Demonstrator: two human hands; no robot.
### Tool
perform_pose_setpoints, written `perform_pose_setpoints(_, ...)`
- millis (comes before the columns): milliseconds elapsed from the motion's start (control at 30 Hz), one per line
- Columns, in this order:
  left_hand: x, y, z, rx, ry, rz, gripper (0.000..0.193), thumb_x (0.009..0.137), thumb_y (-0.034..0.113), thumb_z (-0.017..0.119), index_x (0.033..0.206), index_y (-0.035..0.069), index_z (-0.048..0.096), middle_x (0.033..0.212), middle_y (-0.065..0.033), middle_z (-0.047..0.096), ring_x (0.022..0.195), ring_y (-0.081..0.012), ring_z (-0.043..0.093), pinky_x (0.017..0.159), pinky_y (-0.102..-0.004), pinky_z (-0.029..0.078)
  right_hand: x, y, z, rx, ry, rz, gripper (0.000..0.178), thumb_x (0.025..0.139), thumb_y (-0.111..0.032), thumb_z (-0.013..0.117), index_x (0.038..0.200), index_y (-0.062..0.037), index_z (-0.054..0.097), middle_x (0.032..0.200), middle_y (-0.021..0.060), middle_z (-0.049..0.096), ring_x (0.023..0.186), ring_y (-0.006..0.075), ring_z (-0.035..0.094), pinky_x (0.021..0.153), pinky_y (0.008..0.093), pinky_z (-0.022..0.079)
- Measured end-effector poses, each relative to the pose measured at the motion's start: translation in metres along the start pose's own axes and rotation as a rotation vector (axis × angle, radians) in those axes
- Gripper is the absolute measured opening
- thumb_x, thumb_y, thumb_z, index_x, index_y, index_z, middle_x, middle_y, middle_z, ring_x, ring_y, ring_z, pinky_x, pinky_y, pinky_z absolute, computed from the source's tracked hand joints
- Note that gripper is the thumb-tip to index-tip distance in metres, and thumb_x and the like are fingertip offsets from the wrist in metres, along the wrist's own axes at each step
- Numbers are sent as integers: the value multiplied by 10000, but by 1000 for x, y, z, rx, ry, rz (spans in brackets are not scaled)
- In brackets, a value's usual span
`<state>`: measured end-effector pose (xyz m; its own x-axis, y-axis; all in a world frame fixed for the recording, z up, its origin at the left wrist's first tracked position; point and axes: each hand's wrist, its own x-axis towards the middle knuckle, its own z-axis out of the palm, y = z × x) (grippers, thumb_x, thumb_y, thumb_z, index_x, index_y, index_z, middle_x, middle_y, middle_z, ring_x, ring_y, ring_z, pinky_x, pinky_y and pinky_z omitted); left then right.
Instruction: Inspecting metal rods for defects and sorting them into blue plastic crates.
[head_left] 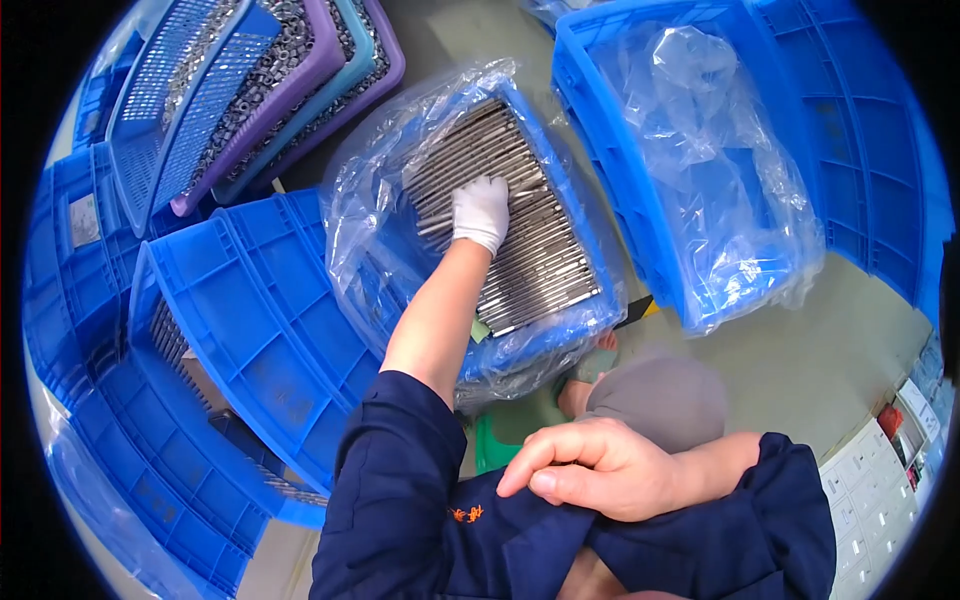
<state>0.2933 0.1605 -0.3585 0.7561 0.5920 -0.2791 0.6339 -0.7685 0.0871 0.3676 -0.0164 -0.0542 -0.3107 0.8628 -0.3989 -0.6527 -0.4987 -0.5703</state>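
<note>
On the floor, far left: stacked baskets [262, 75] holding small grey metal parts.
Middle crate [520, 250]: blue, lined with clear plastic, filled with metal rods [530, 255] in rows.
Right crate [660, 180]: blue, only a crumpled plastic liner [720, 200].
Left hand [480, 212]: white-gloved, arm outstretched, fingers flat on the rods (not gripping).
Right hand [600, 468]: bare, loosely curled against the left sleeve [420, 500].

The gloved left hand [481, 212] covers part of the rods [520, 240], its fingertips hidden underneath. Clear plastic [365, 215] veils the crate [545, 345] walls. The right hand [600, 468] hides its palm against the sleeve [420, 520], which the lower edge cuts off.
</note>
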Motion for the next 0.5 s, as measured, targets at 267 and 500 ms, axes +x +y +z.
perform_pose_setpoints(267, -5, 5, -35, -587, -312, -224, 362, 667, 246, 559, 940, 14, 619, 942, -245, 609, 912, -364, 588, 789, -390, 472, -35, 20, 35, 5, 32, -32, 206, 913, -94, 451, 1051, -2, 573, 987, 40, 603, 927, 106, 546, 806, 242, 415)
perform_pose_setpoints(500, -53, 38, -96, -1442, -428, -217, 147, 703, 165, 547, 709, 22, 581, 646, -97, 575, 636, -218, 575, 616, -321, 464, -85, 64, 88, 30, 64, -115, 212, 913, -102, 451, 1063, -26, 581, 847, -30, 565, 703, 18, 443, 635, 183, 373)
